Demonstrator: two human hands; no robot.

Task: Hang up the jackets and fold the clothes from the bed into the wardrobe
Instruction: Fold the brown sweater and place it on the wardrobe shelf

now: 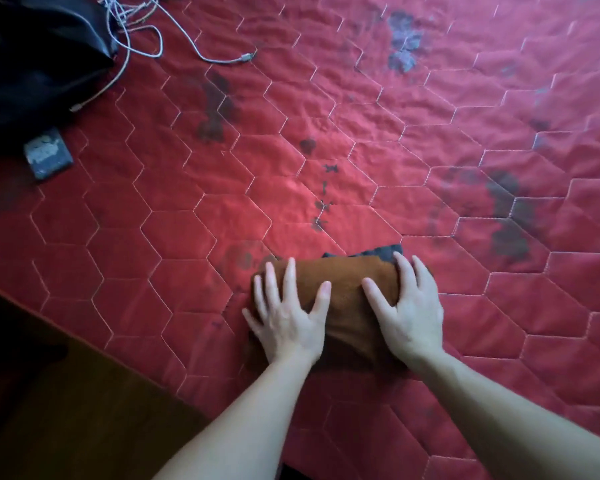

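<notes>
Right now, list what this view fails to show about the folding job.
- Brown garment, head view: both hands, left and right, lie flat over it, hiding its type and folds.
- Dark cloth: only a corner shows beneath it.
- Black item: cut off by the left edge.
- Wardrobe: out of frame.

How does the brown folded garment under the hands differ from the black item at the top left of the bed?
The brown garment is a compact fold near the bed's front edge; the black item lies loose and bulky at the far corner. The left hand and right hand press flat on the brown garment; nothing touches the black item. Both rest on the red quilt.
</notes>
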